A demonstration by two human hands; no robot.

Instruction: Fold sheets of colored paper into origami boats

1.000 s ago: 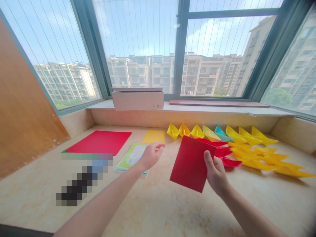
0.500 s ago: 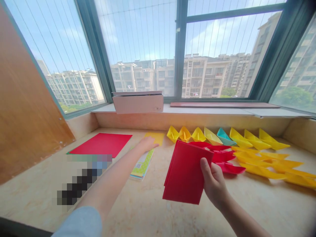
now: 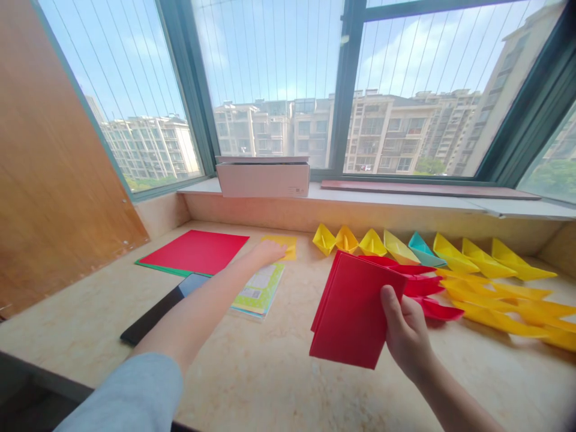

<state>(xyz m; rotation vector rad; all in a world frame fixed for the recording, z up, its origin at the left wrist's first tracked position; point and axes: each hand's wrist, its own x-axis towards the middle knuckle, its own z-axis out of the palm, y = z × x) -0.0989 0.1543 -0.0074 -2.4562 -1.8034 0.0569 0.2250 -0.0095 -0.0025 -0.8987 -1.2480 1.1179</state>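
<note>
Beyond the green-patterned paper packet (image 3: 258, 288), holding the nearer left hand (image 3: 267, 252) at flat yellow paper (image 3: 290, 241) right under its fingers, cannot tell if pinched, and clamping at least 2 red sheets (image 3: 353, 315) in the right hand (image 3: 408, 327).

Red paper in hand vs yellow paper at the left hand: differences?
The red paper is held up in the right hand; the yellow paper lies on the counter. The left hand partly covers the yellow paper; the red paper shows most of its face. Both have straight edges.
</note>
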